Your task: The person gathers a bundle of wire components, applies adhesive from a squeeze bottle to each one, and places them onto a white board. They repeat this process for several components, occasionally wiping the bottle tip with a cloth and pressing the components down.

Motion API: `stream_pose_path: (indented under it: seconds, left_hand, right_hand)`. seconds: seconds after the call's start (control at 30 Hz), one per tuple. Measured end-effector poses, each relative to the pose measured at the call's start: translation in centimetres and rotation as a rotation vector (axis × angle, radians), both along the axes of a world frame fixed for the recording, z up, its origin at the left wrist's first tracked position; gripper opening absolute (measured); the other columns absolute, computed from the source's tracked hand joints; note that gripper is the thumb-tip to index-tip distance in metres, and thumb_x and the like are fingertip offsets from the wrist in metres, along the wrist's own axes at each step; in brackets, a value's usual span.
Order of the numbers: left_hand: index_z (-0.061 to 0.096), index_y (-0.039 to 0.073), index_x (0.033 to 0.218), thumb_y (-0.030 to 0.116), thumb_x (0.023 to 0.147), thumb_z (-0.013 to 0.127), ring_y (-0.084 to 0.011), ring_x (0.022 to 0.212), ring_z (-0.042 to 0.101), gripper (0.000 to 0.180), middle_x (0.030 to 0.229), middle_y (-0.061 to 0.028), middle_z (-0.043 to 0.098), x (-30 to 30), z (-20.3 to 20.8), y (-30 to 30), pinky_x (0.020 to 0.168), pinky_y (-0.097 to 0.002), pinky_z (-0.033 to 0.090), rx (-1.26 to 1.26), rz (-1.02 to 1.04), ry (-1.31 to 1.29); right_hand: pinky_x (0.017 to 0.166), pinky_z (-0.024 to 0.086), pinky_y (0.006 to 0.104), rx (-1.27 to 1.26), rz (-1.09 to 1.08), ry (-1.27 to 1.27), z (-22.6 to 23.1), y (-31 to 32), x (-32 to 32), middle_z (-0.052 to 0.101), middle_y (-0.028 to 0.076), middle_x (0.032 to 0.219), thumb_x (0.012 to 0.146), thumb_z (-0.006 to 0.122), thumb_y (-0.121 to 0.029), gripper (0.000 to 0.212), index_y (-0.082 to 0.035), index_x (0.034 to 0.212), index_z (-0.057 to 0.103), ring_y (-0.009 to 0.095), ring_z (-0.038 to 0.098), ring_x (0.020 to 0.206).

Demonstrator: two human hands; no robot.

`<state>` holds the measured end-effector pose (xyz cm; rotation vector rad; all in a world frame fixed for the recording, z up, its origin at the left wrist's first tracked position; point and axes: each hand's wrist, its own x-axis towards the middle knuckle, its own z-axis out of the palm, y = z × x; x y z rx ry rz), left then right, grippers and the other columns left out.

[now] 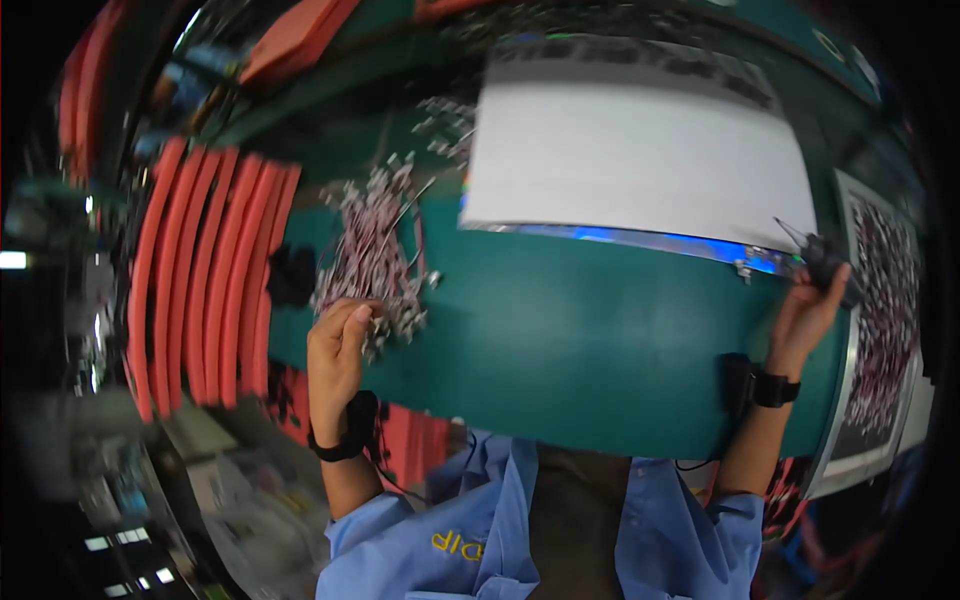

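Note:
A loose heap of short pinkish-brown cables (375, 225) with small white connectors lies on the left of the green work surface. At its near edge is my left hand (338, 350), thumb and fingers pinched together; whatever they hold is hidden among the cables. Far to the right, my right hand (812, 312) is closed around a small black object (826, 264) with a thin dark point sticking out up and to the left. Blur hides its exact kind. It is held beside the near right corner of a large white panel (640, 145).
Red foam-like strips (205, 280) stand in a row left of the heap. A framed board (880, 320) covered with many cables leans along the right edge. More cables (447, 125) lie by the panel's left side. The green table (580, 340) stretches between my hands.

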<state>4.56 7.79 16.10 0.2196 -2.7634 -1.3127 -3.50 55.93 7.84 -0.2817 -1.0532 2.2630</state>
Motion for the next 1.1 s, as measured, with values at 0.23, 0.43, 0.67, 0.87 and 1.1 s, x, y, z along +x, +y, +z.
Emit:
stream_pose_path:
  seconds: [0.23,0.43,0.67,0.87,1.1]
  left_hand:
    - [0.059,-0.004,0.086,0.01,0.077,0.06,-0.0224,0.069,0.056,0.017,0.079,-0.0126,0.058,3.7,-2.1,-1.8,0.063,-0.03,0.043,-0.236,0.153,0.105]
    - [0.058,0.0,0.09,0.011,0.073,0.063,-0.0279,0.068,0.054,0.021,0.078,-0.0122,0.053,-0.7,-3.0,1.7,0.061,-0.0346,0.044,-0.554,-0.058,0.216]
    - [0.058,0.004,0.086,0.012,0.074,0.061,-0.0308,0.069,0.056,0.015,0.078,-0.0129,0.053,-4.4,-5.4,4.9,0.058,-0.0378,0.046,-0.834,-0.18,0.103]
    - [0.057,0.003,0.082,0.013,0.075,0.06,-0.0323,0.065,0.056,0.012,0.077,-0.0144,0.055,-4.5,-5.4,5.9,0.056,-0.039,0.046,-0.848,-0.092,0.035]
    - [0.057,0.0,0.085,0.011,0.079,0.056,-0.0272,0.059,0.056,0.012,0.071,-0.0143,0.057,-4.8,-6.0,4.6,0.053,-0.0357,0.044,-0.747,-0.049,0.131]
  right_hand:
    - [0.06,0.036,0.0242,0.121,0.116,0.024,1.1,-4.4,-0.3,0.055,0.01,0.095,0.091,0.045,-0.03,0.032,-0.001,0.103,0.049,0.013,0.045,0.072]
    - [0.06,0.038,0.0229,0.09,0.198,-0.003,5.1,-9.2,-0.1,0.054,0.018,0.108,0.09,0.046,-0.029,0.033,-0.001,0.108,0.047,0.014,0.051,0.078]
    - [0.056,0.038,0.0235,0.181,0.151,-0.054,3.6,-9.0,0.5,0.054,0.018,0.107,0.089,0.047,-0.031,0.032,-0.003,0.105,0.047,0.013,0.051,0.074]
    - [0.056,0.037,0.0226,0.16,0.233,-0.092,3.3,-7.2,1.0,0.054,0.016,0.106,0.088,0.047,-0.035,0.037,-0.005,0.109,0.045,0.012,0.05,0.074]
    - [0.056,0.037,0.0223,0.125,0.22,-0.091,3.3,-7.4,0.9,0.054,0.016,0.107,0.088,0.047,-0.035,0.038,-0.005,0.111,0.044,0.011,0.05,0.075]
